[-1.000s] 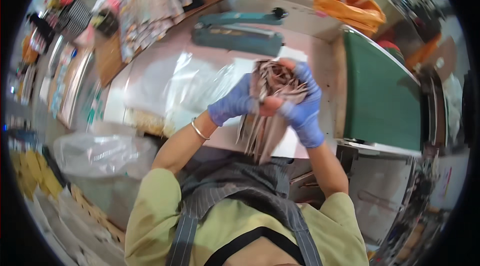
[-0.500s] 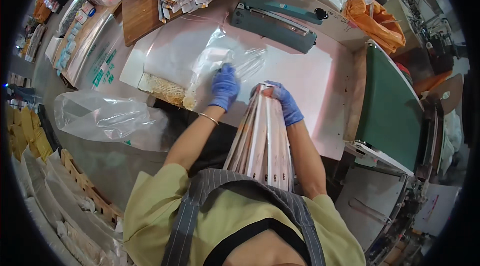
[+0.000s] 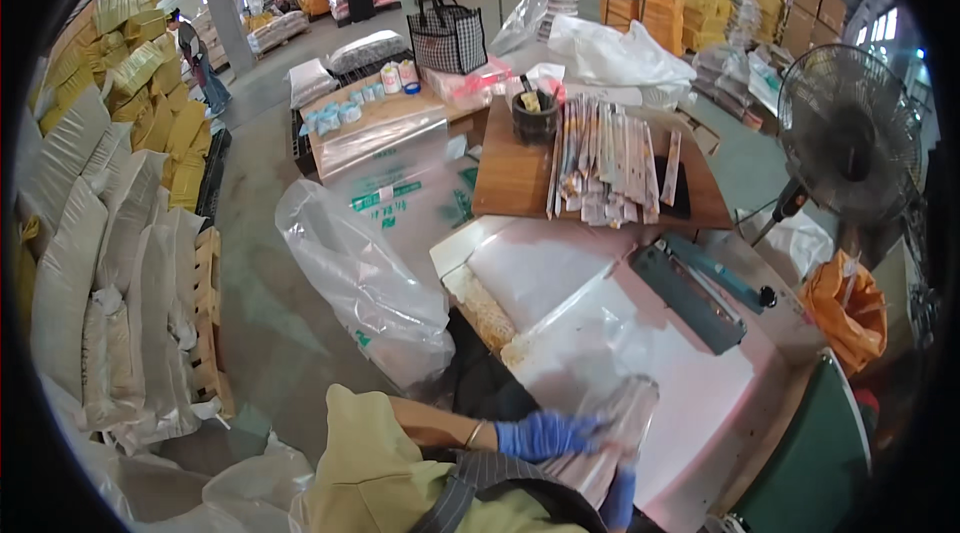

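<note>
My left hand, in a blue glove, reaches across to the bundle at the near edge of the work surface. Motion smears its fingers. A clear plastic bag covers or lies against the far end of a bundle of long, narrow printed packets; blur hides how far it reaches over them. On the bundle's right side my right hand, also blue-gloved, is closed against the packets, its fingers mostly hidden. The white work surface spreads beyond both hands.
A green heat sealer stands at the work surface's far right. Behind it, a wooden board bears several more packets and a dark pot. Large clear bags hang at left. A fan and green panel flank the right.
My head view has tilted up and turned left. My left hand has moved from the flat plastic bag to the bundle, and the bag is now at the bundle's far end.
</note>
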The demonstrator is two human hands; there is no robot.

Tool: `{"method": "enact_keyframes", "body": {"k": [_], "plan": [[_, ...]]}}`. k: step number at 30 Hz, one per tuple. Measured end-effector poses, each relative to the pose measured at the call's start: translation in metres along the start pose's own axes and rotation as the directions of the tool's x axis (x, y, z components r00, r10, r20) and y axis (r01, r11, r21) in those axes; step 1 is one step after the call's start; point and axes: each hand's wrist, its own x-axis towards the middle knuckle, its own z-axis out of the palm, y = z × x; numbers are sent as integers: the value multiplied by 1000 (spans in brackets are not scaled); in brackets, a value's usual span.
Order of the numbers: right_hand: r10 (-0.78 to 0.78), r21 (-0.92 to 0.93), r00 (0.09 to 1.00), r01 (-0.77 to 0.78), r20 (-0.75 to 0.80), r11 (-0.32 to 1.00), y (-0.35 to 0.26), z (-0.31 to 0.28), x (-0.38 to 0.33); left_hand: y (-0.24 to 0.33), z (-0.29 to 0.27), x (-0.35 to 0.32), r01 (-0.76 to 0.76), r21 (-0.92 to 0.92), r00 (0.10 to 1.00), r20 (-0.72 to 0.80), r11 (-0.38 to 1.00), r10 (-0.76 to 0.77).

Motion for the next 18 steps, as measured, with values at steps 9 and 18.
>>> {"method": "enact_keyframes", "body": {"k": [9,18], "plan": [[226,-205,965,-249,-133,946,-95,-136,110,37,38,-8,-35,488,950,-253,872,180],[97,-717,984,-175,-149,675,-186,-288,219,-62,-126,139,166,-429,986,68,888,-152]]}}
